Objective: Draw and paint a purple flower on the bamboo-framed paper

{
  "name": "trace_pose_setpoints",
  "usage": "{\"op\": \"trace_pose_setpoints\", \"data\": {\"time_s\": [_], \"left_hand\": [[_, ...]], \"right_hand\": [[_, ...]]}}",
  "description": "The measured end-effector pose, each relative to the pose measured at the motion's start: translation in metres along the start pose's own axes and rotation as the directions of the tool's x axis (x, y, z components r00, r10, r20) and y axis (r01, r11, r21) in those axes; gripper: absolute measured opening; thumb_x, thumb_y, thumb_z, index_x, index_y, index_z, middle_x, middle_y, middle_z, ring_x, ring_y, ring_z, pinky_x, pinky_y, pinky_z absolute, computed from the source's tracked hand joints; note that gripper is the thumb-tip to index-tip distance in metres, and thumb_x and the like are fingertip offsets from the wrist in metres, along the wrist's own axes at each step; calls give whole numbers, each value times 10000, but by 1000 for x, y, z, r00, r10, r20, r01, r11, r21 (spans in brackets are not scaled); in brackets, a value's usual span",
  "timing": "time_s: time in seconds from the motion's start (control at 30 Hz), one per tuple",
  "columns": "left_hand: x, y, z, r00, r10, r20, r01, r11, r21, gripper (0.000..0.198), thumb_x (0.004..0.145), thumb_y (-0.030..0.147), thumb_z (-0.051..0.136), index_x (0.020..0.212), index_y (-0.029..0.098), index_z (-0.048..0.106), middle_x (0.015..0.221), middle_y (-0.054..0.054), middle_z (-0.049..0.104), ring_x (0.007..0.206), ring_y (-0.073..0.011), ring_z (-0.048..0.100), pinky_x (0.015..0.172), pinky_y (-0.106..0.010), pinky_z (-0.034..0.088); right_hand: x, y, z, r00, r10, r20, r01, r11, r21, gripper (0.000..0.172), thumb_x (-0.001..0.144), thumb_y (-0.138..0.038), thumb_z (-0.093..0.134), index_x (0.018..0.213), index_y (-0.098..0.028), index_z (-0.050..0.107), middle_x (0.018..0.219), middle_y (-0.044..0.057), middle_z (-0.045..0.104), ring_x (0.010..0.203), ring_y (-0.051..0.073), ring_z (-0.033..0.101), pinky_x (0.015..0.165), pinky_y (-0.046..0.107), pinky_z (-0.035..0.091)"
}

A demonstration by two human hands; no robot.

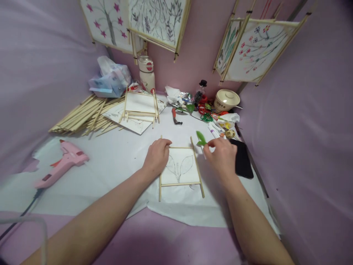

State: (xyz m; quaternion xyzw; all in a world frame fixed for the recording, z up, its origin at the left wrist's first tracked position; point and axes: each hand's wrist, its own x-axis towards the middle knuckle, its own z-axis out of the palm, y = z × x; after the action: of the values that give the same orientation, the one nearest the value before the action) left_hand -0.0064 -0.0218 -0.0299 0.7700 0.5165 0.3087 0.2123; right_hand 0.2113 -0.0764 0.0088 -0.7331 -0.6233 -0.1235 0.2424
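A small paper panel (180,165) framed with wooden sticks lies on the white sheet (116,162), with a leaf outline drawn on it. My left hand (156,156) rests curled on the frame's upper left corner and presses it down. My right hand (222,157) is just right of the frame, its fingers pinched on a white marker (203,151) that points toward the frame's top right corner. Green leaves (201,138) lie just beyond that hand.
A pink glue gun (62,162) lies at the left. Bundled wooden sticks (82,116) and stacked frames (139,106) sit behind. A black phone (242,159) lies at right, near markers, a bowl (226,99) and a bottle (146,73). Painted panels (256,49) hang on the wall.
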Motion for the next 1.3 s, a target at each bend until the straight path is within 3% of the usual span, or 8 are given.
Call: {"op": "trace_pose_setpoints", "data": {"time_s": [0.13,0.27,0.43,0.7,0.83,0.93,1.1,1.3], "left_hand": [[0,1,-1,1000,7,15,-7,1000,-3,279,897,158,352,1008,181,608,1032,-80,660,1018,-250,585,940,-445,455],[1,1,-1,1000,13,15,-13,1000,-7,279,893,156,353,1002,177,609,1029,-84,659,1014,-251,584,940,-448,452],[1,2,-2,1000,16,14,-15,1000,-12,270,889,165,362,998,172,609,1028,-88,660,1013,-260,585,934,-452,453],[1,0,-1,1000,25,4,-24,1000,-15,255,893,170,375,993,171,610,1021,-88,662,1002,-256,588,926,-445,457],[1,1,-1,1000,23,2,-23,1000,-18,252,894,164,377,986,178,611,1016,-84,661,995,-251,588,928,-440,454],[0,1,-1,1000,28,-9,-29,999,-20,247,898,166,380,978,185,613,1007,-78,659,999,-249,579,932,-437,449],[-1,3,-3,998,24,-59,-26,999,-39,257,892,146,374,967,198,613,997,-69,656,1010,-249,559,938,-442,435],[0,6,-6,995,-14,-98,5,995,-97,253,875,128,376,937,206,609,976,-52,659,1006,-228,577,924,-407,452]], "right_hand": [[17,37,5,986,166,-2,-165,977,-137,206,845,-238,494,733,-155,645,853,111,692,810,240,571,657,336,249],[20,49,12,987,160,30,-154,976,-152,267,904,-277,462,797,-151,671,881,125,692,832,237,576,649,331,256],[19,47,14,993,99,60,-96,994,-60,180,874,-241,500,871,-171,665,950,97,687,895,232,586,677,314,290],[5,15,20,928,49,368,-54,999,2,257,868,-419,560,1013,-210,594,726,27,667,637,207,588,557,280,291],[1,10,21,930,52,363,-32,998,-62,299,891,-254,465,1162,-172,561,774,74,683,650,235,606,570,300,315],[3,14,20,951,55,303,-79,995,68,412,866,-179,419,1257,-177,547,733,54,668,629,223,588,608,309,353],[6,20,26,967,140,214,-237,805,545,372,870,-254,409,1115,-195,682,679,12,634,588,173,531,598,288,390],[7,19,37,972,148,185,-235,536,811,335,862,-285,455,1120,-198,650,904,38,705,662,137,549,638,285,430]]}}
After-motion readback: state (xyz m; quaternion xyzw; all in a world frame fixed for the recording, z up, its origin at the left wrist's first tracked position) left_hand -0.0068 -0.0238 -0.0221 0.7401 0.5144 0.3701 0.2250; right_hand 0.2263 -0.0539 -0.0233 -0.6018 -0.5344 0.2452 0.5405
